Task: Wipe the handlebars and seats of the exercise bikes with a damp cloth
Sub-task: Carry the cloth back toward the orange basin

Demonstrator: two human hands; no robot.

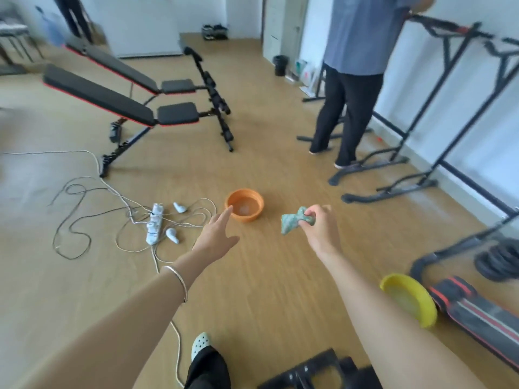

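Observation:
A crumpled green cloth [292, 221] hangs from my right hand [318, 226], whose fingers pinch it above the wooden floor. My left hand [216, 235] is stretched forward with straight fingers, its fingertips close to the rim of an orange basin [259, 202] that sits on the floor. The basin holds a little water. No exercise bike is plainly in view.
A white power strip [154, 227] with tangled cables lies left of the basin. Two black weight benches [112, 99] stand at the back left. A person [351, 80] stands by black frames [438, 108] on the right. A yellow basin [421, 293] and weight plates [497, 261] lie near right.

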